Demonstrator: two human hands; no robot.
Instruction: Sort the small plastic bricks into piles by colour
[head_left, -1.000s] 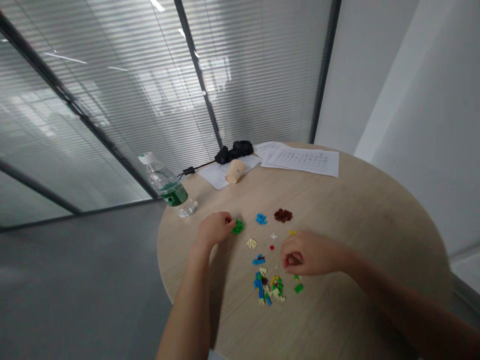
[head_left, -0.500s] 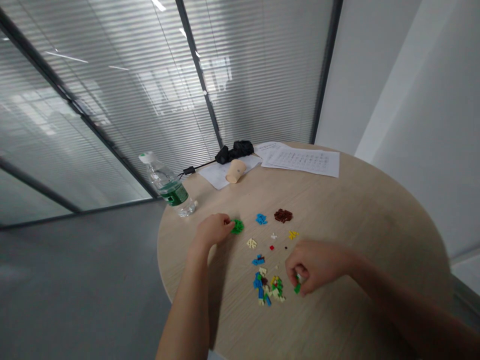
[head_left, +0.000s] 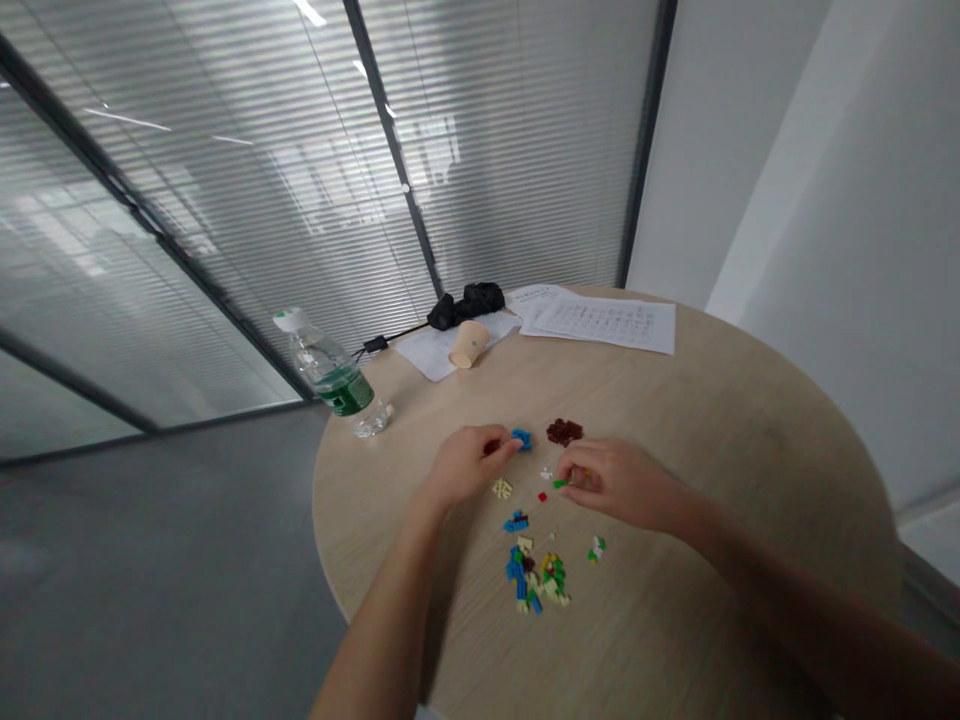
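Observation:
My left hand (head_left: 471, 462) is at the small blue brick pile (head_left: 523, 440), its thumb and fingers pinched at the pile's left edge; what they hold is too small to tell. My right hand (head_left: 611, 482) has a small green brick (head_left: 559, 484) between thumb and fingers, just below the dark brown pile (head_left: 564, 432). Cream bricks (head_left: 502, 488), a white piece (head_left: 546, 473) and a red piece (head_left: 542, 497) lie between the hands. Nearer me are a blue assembly (head_left: 516, 522), a mixed colourful cluster (head_left: 517, 570) and a green and white group (head_left: 597, 549).
On the round wooden table (head_left: 735, 420) a water bottle (head_left: 341, 385) stands at the left edge. Toward the back are a paper cup (head_left: 469, 344) on its side, a black bundle (head_left: 480, 298) with a cord, and printed sheets (head_left: 607, 320).
My left hand has moved right, from the green pile to the blue one. My right hand has moved up and left, leaving the green and white group and now holding a green brick.

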